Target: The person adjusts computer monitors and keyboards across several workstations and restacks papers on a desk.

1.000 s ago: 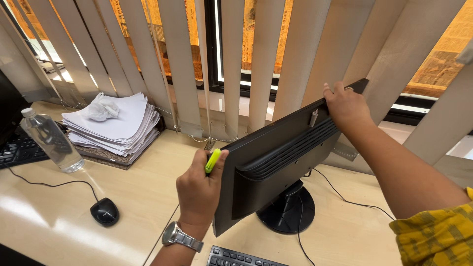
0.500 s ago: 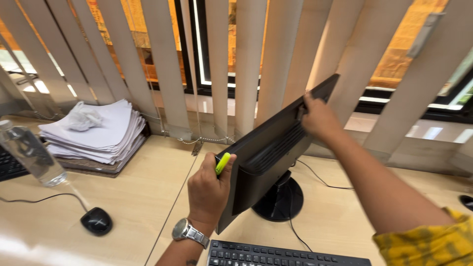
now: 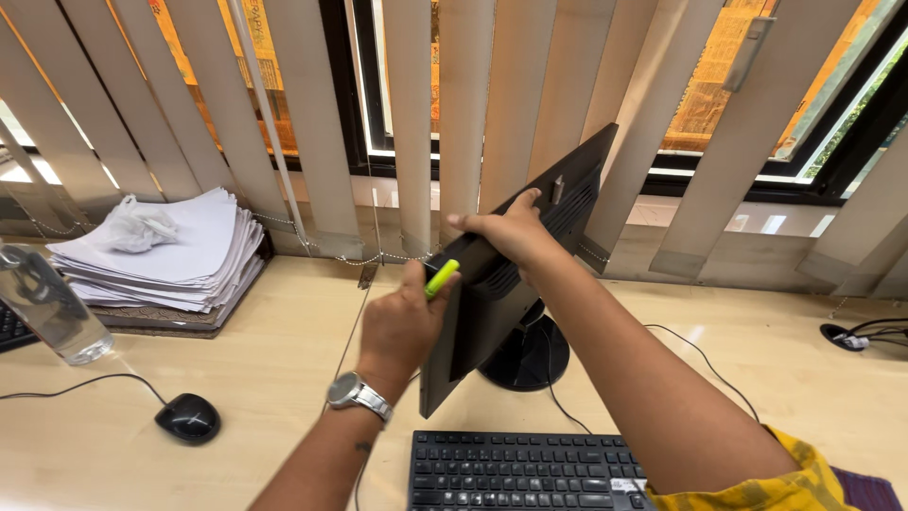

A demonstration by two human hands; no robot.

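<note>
A black computer monitor on a round stand is turned nearly edge-on, its vented back facing right. My left hand, with a silver wristwatch, grips the monitor's left edge and also holds a yellow-green highlighter. My right hand rests on the top of the monitor's back, fingers curled over the upper edge. A black cable runs from the stand across the desk.
A black keyboard lies at the front. A black mouse, a clear water bottle and a stack of papers with a crumpled sheet sit at left. Vertical beige blinds hang close behind the monitor.
The monitor has swivelled further, from showing its back to nearly edge-on. My right hand slid from the far top corner toward the middle of the top edge. My view shifted right.
</note>
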